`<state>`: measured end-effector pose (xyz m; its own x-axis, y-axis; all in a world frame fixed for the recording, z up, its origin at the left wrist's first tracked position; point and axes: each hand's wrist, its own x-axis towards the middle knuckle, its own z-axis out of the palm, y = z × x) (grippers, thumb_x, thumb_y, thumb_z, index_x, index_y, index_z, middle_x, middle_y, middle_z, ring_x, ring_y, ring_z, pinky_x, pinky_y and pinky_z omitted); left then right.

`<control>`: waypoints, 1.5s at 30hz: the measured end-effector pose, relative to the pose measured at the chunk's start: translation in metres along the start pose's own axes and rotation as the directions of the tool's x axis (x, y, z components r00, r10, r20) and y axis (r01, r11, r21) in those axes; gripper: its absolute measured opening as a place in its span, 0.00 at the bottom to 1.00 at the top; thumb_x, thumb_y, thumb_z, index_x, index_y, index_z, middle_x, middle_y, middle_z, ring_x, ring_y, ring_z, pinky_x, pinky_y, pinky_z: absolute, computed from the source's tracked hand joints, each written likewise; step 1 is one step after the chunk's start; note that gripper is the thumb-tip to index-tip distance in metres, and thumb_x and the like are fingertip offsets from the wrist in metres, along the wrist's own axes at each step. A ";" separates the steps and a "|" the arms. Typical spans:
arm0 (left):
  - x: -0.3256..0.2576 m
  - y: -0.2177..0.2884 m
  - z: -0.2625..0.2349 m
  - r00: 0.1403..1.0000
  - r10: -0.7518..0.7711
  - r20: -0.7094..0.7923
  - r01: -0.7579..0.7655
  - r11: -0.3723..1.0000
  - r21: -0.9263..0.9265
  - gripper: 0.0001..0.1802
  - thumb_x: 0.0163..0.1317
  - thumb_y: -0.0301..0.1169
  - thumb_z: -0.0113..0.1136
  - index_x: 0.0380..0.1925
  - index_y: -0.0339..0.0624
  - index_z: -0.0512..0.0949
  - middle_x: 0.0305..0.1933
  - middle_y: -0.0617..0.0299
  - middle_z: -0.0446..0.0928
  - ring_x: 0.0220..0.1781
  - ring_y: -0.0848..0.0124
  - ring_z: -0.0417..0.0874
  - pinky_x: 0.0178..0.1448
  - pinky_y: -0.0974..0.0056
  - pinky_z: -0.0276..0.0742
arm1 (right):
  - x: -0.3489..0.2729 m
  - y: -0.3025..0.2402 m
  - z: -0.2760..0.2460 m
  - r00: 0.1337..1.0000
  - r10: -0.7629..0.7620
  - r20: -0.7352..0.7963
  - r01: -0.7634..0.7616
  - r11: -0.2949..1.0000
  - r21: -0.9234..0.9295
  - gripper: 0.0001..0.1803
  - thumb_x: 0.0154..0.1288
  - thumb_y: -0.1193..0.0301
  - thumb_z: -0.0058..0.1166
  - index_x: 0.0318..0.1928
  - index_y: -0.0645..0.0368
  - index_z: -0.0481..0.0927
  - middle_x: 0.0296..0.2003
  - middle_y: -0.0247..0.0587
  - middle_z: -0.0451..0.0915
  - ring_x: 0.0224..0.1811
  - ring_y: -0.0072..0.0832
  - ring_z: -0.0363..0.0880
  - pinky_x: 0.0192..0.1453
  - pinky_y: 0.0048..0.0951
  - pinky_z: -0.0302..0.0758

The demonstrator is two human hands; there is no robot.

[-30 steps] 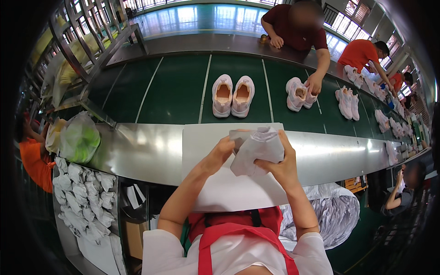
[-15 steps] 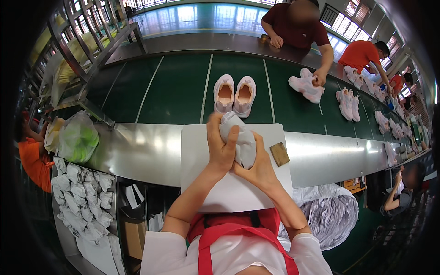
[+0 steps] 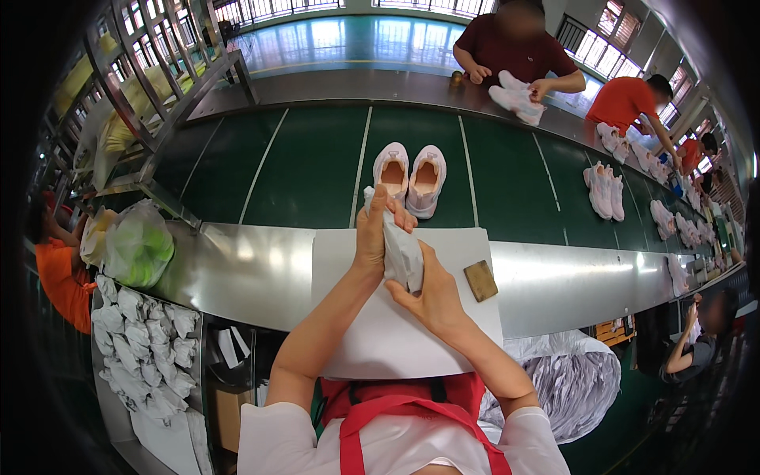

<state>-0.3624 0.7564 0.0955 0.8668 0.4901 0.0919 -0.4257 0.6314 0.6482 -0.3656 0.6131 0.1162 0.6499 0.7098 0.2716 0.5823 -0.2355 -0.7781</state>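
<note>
The left head-worn fisheye camera is looking down past the red apron [image 3: 372, 412] and facing forward across the green conveyor belt [image 3: 309, 166] toward far windows [image 3: 277, 9], taking in the left hand [image 3: 370, 236] and right hand [image 3: 438, 291] at close range.

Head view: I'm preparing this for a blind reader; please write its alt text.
A person's left hand and right hand hold a white, paper-like bundle above a white sheet on a metal counter. Beyond, two pale pink shoes stand side by side on a green belt; a brown block lies near the sheet's right edge.
</note>
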 end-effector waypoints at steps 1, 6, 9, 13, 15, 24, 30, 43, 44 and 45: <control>0.005 -0.003 0.000 0.999 -0.031 0.020 0.031 1.000 0.001 0.22 0.62 0.54 0.52 0.22 0.50 0.66 0.16 0.67 0.66 0.23 0.74 0.73 0.41 0.63 0.75 | 0.002 0.009 0.004 0.999 -0.018 -0.047 0.017 0.999 -0.034 0.33 0.53 0.64 0.62 0.57 0.61 0.62 0.38 0.57 0.78 0.39 0.51 0.79 0.42 0.36 0.76; 0.088 -0.060 -0.026 0.997 0.043 0.060 -0.071 0.783 0.618 0.24 0.68 0.50 0.41 0.43 0.38 0.71 0.22 0.58 0.71 0.25 0.66 0.76 0.38 0.63 0.74 | 0.023 0.043 -0.044 0.974 0.048 -0.219 -0.116 0.944 -0.310 0.24 0.51 0.65 0.64 0.46 0.58 0.69 0.27 0.52 0.79 0.30 0.50 0.79 0.33 0.38 0.76; 0.127 -0.092 -0.082 0.956 -0.134 0.262 -0.267 -0.019 0.964 0.17 0.62 0.37 0.51 0.42 0.32 0.74 0.33 0.38 0.78 0.32 0.49 0.80 0.37 0.56 0.75 | 0.037 0.073 -0.064 0.969 -0.032 -0.244 -0.093 0.871 -0.483 0.21 0.49 0.63 0.64 0.40 0.57 0.70 0.24 0.47 0.79 0.26 0.46 0.79 0.30 0.37 0.76; 0.128 -0.080 -0.019 0.913 -0.400 0.080 -0.027 0.136 0.990 0.19 0.59 0.39 0.55 0.41 0.32 0.76 0.35 0.41 0.79 0.37 0.49 0.82 0.44 0.54 0.77 | 0.047 0.096 -0.093 0.971 0.079 -0.226 -0.207 0.750 -0.629 0.21 0.46 0.61 0.66 0.34 0.57 0.69 0.22 0.48 0.79 0.25 0.46 0.80 0.29 0.38 0.76; 0.146 -0.094 -0.042 0.932 0.060 0.357 -0.355 -0.052 0.934 0.21 0.56 0.35 0.58 0.46 0.31 0.73 0.37 0.41 0.79 0.41 0.48 0.81 0.47 0.53 0.76 | 0.063 0.096 -0.092 0.983 0.091 -0.160 -0.176 0.725 -0.666 0.21 0.46 0.60 0.66 0.34 0.57 0.69 0.22 0.48 0.79 0.25 0.46 0.80 0.29 0.39 0.76; 0.221 -0.099 -0.054 0.923 -0.230 0.308 -0.332 -0.073 0.940 0.12 0.55 0.27 0.53 0.38 0.32 0.77 0.40 0.42 0.79 0.44 0.49 0.80 0.49 0.54 0.75 | 0.158 0.102 -0.079 0.977 0.189 0.101 -0.032 0.598 -0.801 0.19 0.37 0.64 0.63 0.33 0.56 0.78 0.26 0.46 0.81 0.30 0.42 0.82 0.36 0.38 0.77; 0.230 -0.088 -0.063 0.899 -0.312 0.307 -0.349 -0.088 0.933 0.12 0.55 0.29 0.54 0.37 0.35 0.78 0.42 0.42 0.79 0.46 0.51 0.80 0.48 0.56 0.76 | 0.182 0.093 -0.067 0.889 0.395 0.233 0.007 0.497 -0.868 0.17 0.35 0.61 0.66 0.30 0.54 0.83 0.31 0.40 0.83 0.35 0.35 0.83 0.38 0.32 0.78; 0.235 -0.098 -0.064 0.861 -0.384 0.335 -0.410 -0.133 0.902 0.14 0.54 0.30 0.56 0.40 0.34 0.78 0.41 0.45 0.80 0.42 0.53 0.81 0.46 0.59 0.75 | 0.205 0.213 0.035 0.999 -0.028 0.032 0.040 0.401 -0.915 0.05 0.49 0.65 0.55 0.22 0.49 0.81 0.24 0.36 0.82 0.28 0.31 0.82 0.31 0.31 0.76; 0.232 -0.101 -0.060 0.886 -0.315 0.340 -0.386 -0.097 0.917 0.14 0.55 0.30 0.56 0.39 0.34 0.78 0.40 0.46 0.80 0.39 0.54 0.81 0.45 0.59 0.76 | 0.211 0.223 0.027 0.999 -0.039 -0.002 0.016 0.451 -0.893 0.05 0.49 0.65 0.55 0.21 0.49 0.81 0.23 0.37 0.81 0.27 0.32 0.81 0.29 0.32 0.76; 0.222 -0.099 -0.055 0.892 -0.343 0.295 -0.328 -0.041 0.944 0.14 0.55 0.31 0.56 0.39 0.34 0.78 0.39 0.46 0.80 0.39 0.55 0.81 0.46 0.59 0.76 | 0.200 0.222 0.021 1.000 -0.020 -0.021 -0.008 0.504 -0.864 0.05 0.48 0.65 0.56 0.20 0.49 0.80 0.22 0.38 0.81 0.25 0.33 0.81 0.27 0.34 0.75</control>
<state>-0.1425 0.8357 0.0101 0.9957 0.0426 0.0827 -0.0223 -0.7538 0.6567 -0.1164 0.7170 -0.0138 0.6483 0.7002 0.2992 0.7100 -0.6978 0.0948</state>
